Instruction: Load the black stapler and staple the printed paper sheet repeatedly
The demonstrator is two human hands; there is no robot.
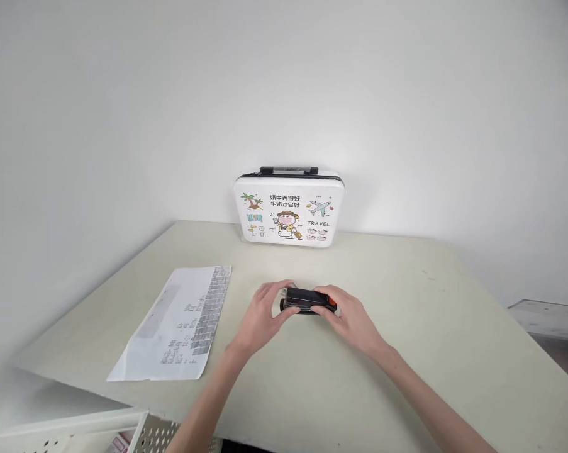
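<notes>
Holding a small black stapler (pixel 307 297), or what looks like one, the left hand (pixel 262 309) and the right hand (pixel 350 313) pinch it from opposite ends, thumbs on the near side and fingers on the far side. Its long axis runs left to right between them, orange patch (pixel 332 302) at the right end, so neither hand is clearly nearer. It sits around mid-table (pixel 382 270), in front of the white case (pixel 288 211), with the printed paper (pixel 175 324) off to the left.
</notes>
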